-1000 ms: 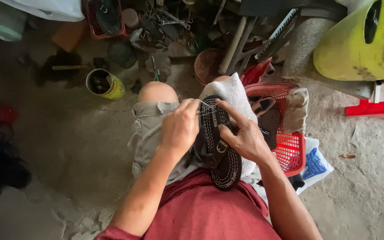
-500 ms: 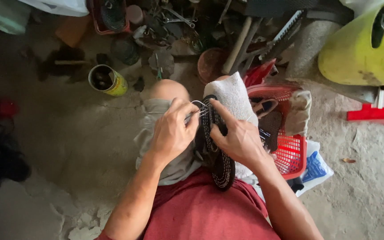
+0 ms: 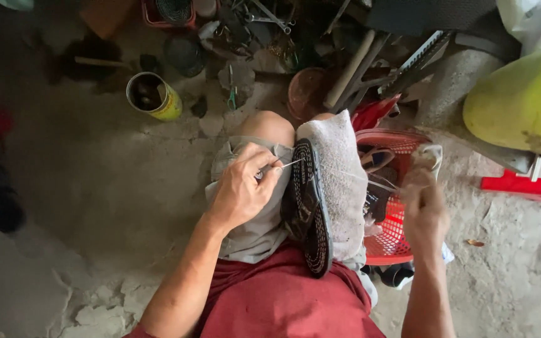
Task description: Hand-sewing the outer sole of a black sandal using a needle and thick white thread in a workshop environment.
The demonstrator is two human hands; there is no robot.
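Black sandal (image 3: pixel 311 206) on lap; left hand (image 3: pixel 242 191) at nine o'clock pinching needle (image 3: pixel 288 164); right hand (image 3: pixel 424 206) at three, blurred, grip unclear.

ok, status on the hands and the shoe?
Left hand pinches needle at shoe sole. Right hand blurred, out by red basket, thread taut. Nothing in the way.

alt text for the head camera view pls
Seen from above, a seated person's left hand pushes a thin metal needle into a black treaded shoe sole wedged between the knees, while the blurred right hand pulls pale thread taut over a red plastic basket.
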